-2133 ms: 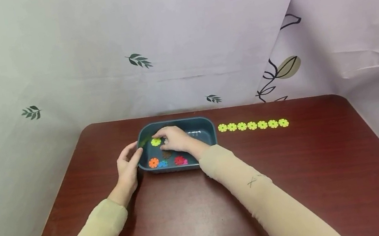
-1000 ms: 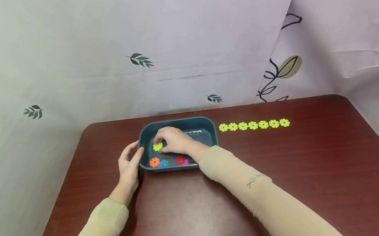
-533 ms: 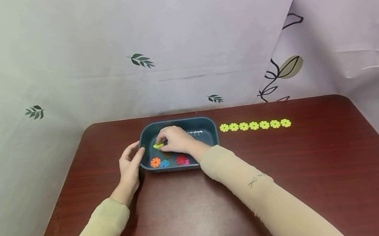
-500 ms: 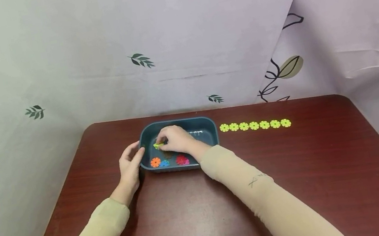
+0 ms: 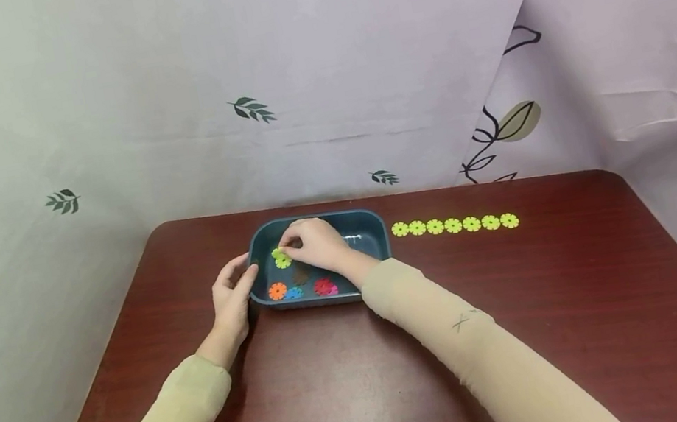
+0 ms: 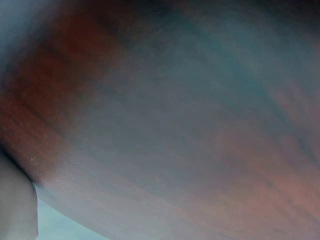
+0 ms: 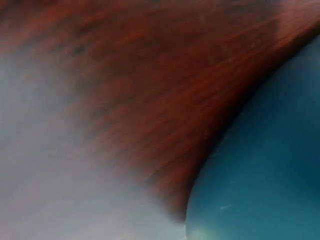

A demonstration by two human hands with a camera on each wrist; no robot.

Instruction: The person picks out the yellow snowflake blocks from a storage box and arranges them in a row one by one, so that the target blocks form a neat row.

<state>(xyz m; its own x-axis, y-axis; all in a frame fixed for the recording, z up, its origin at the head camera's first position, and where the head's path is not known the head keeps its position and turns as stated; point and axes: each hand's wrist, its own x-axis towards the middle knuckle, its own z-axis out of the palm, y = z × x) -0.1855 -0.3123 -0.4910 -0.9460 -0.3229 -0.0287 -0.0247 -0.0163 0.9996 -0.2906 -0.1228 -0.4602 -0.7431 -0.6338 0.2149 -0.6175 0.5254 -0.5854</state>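
In the head view a dark blue-grey plastic tray (image 5: 357, 221) stands near the table's back edge. My left hand (image 5: 232, 300) grips its left wall, thumb over the rim. My right hand (image 5: 320, 245), inside the tray, pinches a yellow-green snowflake disc (image 5: 279, 252) between thumb and fingertips. Just below that disc lies a second yellow-green disc (image 5: 283, 263). Along the tray's near side are an orange disc (image 5: 277, 291), a blue disc (image 5: 293, 293), a red disc (image 5: 323, 287) and a brown disc (image 5: 301, 276). Both wrist views are blurred; the right one shows the tray's outer wall (image 7: 260, 165).
To the right of the tray, several yellow-green discs (image 5: 453, 225) lie in a straight row on the reddish-brown wooden table (image 5: 561, 293). A pale cloth with leaf prints (image 5: 313, 58) hangs behind the table and at both sides.
My right hand has lifted slightly, raising one yellow-green disc off another, which now shows beneath it. Earlier the hand fingered the discs low in the tray. My left hand stays on the tray.
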